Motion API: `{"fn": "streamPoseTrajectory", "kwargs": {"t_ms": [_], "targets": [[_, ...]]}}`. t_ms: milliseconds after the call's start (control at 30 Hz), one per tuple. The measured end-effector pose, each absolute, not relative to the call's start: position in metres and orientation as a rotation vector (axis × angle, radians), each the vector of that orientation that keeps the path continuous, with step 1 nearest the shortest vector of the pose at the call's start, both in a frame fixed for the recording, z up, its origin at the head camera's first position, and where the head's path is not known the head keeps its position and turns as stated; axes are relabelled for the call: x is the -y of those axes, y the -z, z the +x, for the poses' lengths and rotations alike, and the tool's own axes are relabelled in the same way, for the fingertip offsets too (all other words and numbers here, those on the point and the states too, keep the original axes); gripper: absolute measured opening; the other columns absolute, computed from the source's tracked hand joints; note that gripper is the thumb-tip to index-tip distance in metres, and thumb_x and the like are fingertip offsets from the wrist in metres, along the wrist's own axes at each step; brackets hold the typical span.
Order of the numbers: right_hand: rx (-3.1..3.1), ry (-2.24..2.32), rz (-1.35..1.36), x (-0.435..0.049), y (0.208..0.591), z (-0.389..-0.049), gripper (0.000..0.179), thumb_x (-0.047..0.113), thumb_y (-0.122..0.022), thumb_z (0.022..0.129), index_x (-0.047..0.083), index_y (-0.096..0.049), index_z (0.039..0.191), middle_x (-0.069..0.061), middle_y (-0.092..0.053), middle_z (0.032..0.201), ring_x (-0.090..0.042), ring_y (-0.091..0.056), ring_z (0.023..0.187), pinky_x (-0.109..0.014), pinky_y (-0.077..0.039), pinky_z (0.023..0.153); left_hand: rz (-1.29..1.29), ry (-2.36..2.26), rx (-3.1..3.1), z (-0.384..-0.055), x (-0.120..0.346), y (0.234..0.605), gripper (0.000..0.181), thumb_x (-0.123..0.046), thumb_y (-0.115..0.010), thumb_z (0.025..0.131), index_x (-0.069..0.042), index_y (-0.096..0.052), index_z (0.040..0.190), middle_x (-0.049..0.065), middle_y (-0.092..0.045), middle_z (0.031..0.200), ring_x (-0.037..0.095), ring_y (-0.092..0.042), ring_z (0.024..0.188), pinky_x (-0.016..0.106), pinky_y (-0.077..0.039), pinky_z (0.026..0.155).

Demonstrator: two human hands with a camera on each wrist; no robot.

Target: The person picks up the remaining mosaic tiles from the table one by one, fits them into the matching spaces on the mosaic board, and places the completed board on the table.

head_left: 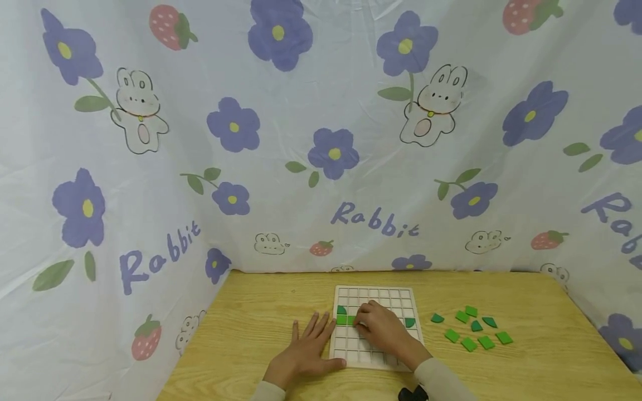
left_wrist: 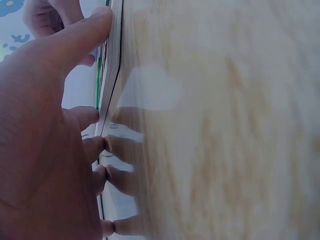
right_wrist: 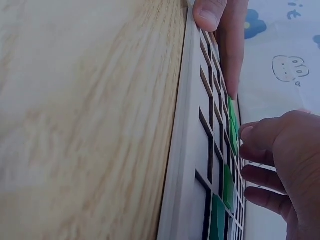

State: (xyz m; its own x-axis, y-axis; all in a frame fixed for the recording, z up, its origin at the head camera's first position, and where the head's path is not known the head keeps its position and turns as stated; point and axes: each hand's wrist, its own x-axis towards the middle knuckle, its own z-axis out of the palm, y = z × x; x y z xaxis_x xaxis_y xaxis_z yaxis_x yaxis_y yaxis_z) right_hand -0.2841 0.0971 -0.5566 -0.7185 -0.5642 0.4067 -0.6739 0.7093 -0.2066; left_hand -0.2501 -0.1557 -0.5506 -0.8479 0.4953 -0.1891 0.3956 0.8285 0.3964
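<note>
A white square grid board [head_left: 346,356] lies on the table. My left hand [head_left: 310,350] rests with spread, straight fingers along its left side, the thumb at the near left corner. The curled right hand [head_left: 383,328] is over the middle of the board, its thumb and fingertips at a light green square tile [head_left: 351,320]. Another light green square [head_left: 341,319] sits in the cell to its left, with a dark green quarter-circle piece [head_left: 341,309] behind it. A second quarter-circle [head_left: 410,322] lies near the right edge. The right wrist view shows another green tile [right_wrist: 228,187], hidden by my hand in the head view.
Right of the board lie several loose light green squares [head_left: 486,342] and dark green quarter-circles [head_left: 489,322]. A black object [head_left: 413,394] is at the near edge, beside the right sleeve [head_left: 441,379]. A printed curtain [head_left: 321,239] stands behind the wooden table [head_left: 251,328].
</note>
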Motion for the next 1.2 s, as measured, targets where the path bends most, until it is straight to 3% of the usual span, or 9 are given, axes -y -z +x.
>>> {"fn": "streamPoseTrajectory", "kwargs": {"t_ms": [100, 333, 567, 1033, 1200], "targets": [[2.591, -0.514, 0.975, -0.1, 0.555, -0.283, 0.005, 0.017, -0.082, 0.095, 0.02, -0.083, 0.099, 0.007, -0.074, 0.1, -0.011, -0.062, 0.091, -0.034, -0.061, 0.082, 0.676, -0.521, -2.717, -0.25, 0.157, 0.549, 0.101, -0.075, -0.056, 0.098, -0.015, -0.022, 0.172, 0.012, -0.013, 0.181, 0.041, -0.008, 0.167, 0.082, 0.0, 0.123], [2.583, -0.501, 0.93, -0.113, 0.55, -0.282, 0.009, 0.02, -0.083, 0.095, 0.019, -0.083, 0.104, 0.007, -0.077, 0.103, -0.013, -0.067, 0.095, -0.035, -0.062, 0.086, 0.674, -0.518, -2.728, -0.25, 0.157, 0.549, 0.101, -0.074, -0.057, 0.097, -0.017, -0.022, 0.172, 0.01, -0.013, 0.181, 0.039, -0.008, 0.168, 0.08, -0.001, 0.125], [2.565, -0.515, 0.906, -0.129, 0.547, -0.279, 0.011, 0.016, -0.084, 0.093, 0.016, -0.082, 0.104, 0.006, -0.076, 0.097, -0.01, -0.063, 0.087, -0.026, -0.057, 0.072, 0.663, -0.507, -2.731, -0.25, 0.157, 0.551, 0.1, -0.073, -0.058, 0.097, -0.018, -0.022, 0.172, 0.01, -0.013, 0.181, 0.039, -0.009, 0.168, 0.08, 0.0, 0.125], [2.501, -0.419, 0.802, -0.173, 0.542, -0.275, 0.014, 0.009, -0.089, 0.085, 0.014, -0.081, 0.095, 0.005, -0.076, 0.094, -0.012, -0.065, 0.086, -0.034, -0.063, 0.08, 0.672, -0.514, -2.733, -0.247, 0.156, 0.551, 0.101, -0.073, -0.059, 0.097, -0.018, -0.022, 0.172, 0.009, -0.013, 0.181, 0.039, -0.008, 0.168, 0.079, 0.0, 0.125], [2.555, -0.416, 0.739, -0.19, 0.538, -0.27, 0.012, 0.01, -0.088, 0.087, 0.017, -0.081, 0.095, 0.008, -0.075, 0.094, -0.009, -0.063, 0.085, -0.027, -0.06, 0.073, 0.673, -0.519, -2.731, -0.247, 0.156, 0.551, 0.1, -0.072, -0.059, 0.097, -0.018, -0.022, 0.172, 0.009, -0.013, 0.181, 0.039, -0.008, 0.168, 0.079, 0.0, 0.125]]}}
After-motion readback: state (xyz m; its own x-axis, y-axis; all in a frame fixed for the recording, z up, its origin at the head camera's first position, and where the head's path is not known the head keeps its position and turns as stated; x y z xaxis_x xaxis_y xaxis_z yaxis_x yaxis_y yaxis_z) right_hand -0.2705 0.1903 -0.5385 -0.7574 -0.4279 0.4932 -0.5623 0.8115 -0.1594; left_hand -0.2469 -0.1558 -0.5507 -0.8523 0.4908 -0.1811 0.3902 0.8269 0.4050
